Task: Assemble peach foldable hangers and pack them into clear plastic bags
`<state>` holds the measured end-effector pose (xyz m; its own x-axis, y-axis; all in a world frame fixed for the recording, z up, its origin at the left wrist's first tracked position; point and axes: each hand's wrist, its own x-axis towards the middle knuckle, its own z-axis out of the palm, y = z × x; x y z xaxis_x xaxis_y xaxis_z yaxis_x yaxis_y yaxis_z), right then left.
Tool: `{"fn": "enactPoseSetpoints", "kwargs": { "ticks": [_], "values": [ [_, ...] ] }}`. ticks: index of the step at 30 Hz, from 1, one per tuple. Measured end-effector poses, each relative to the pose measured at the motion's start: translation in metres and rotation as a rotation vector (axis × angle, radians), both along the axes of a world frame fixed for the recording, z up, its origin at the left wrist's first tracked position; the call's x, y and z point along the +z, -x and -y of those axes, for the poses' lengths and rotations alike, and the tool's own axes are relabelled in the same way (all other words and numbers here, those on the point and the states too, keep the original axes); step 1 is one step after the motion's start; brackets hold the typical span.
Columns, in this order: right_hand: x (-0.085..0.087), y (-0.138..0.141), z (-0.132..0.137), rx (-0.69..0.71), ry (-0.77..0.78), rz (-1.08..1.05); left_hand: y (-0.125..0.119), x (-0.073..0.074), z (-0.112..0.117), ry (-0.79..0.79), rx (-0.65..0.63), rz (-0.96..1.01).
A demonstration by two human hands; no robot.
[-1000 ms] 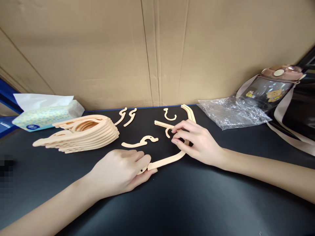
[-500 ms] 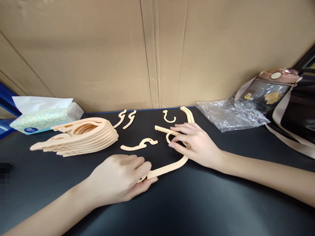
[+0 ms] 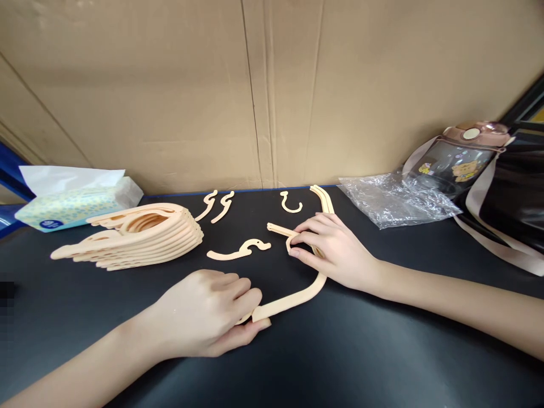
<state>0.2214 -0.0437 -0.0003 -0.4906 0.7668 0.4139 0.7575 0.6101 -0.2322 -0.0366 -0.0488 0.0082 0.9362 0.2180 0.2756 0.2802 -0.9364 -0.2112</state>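
While left hand pinches a cream piece, knuckles up, right hand arched, hold unclear.

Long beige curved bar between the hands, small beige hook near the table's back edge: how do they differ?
The bar is longer than the hook. The left hand holds the bar at one end; the hook lies untouched. The bar bends gently; the hook curls tightly. Both are beige.

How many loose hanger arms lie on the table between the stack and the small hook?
3: a back-left arm, a second arm just right of it, and a front arm beyond the left hand. That hand may hide more.
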Motion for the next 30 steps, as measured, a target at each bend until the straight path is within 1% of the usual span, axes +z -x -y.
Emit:
{"fn": "enactPoseSetpoints", "kwargs": {
  "ticks": [4, 10, 13, 18, 22, 25, 30],
  "values": [
    [0.0006, 0.0001, 0.0005, 0.003, 0.001, 0.002, -0.0006, 0.0029, 0.0009, 0.046, -0.018, -0.008],
    [0.0015, 0.0007, 0.0007, 0.003, -0.003, 0.006, 0.0019, 0.0045, 0.0005, 0.243, -0.063, 0.056],
    [0.0025, 0.001, 0.001, -0.003, 0.003, 0.002, 0.0014, 0.0071, 0.0017, 0.306, -0.084, 0.093],
    [0.0015, 0.0004, 0.0007, -0.004, 0.001, 0.011, -0.0036, 0.0089, 0.0046, 0.323, -0.078, 0.13],
    [-0.0002, -0.0001, -0.0001, -0.005, -0.007, 0.017, -0.0067, 0.0088, 0.0046, 0.355, -0.106, 0.082],
    [-0.0004, 0.0001, -0.0004, -0.004, -0.009, 0.02, -0.0063, 0.0088, 0.0039, 0.388, -0.103, 0.048],
    [0.0007, 0.0007, -0.0003, -0.006, -0.013, 0.022, -0.006, 0.0085, 0.003, 0.331, -0.08, 0.061]
  ]
}}
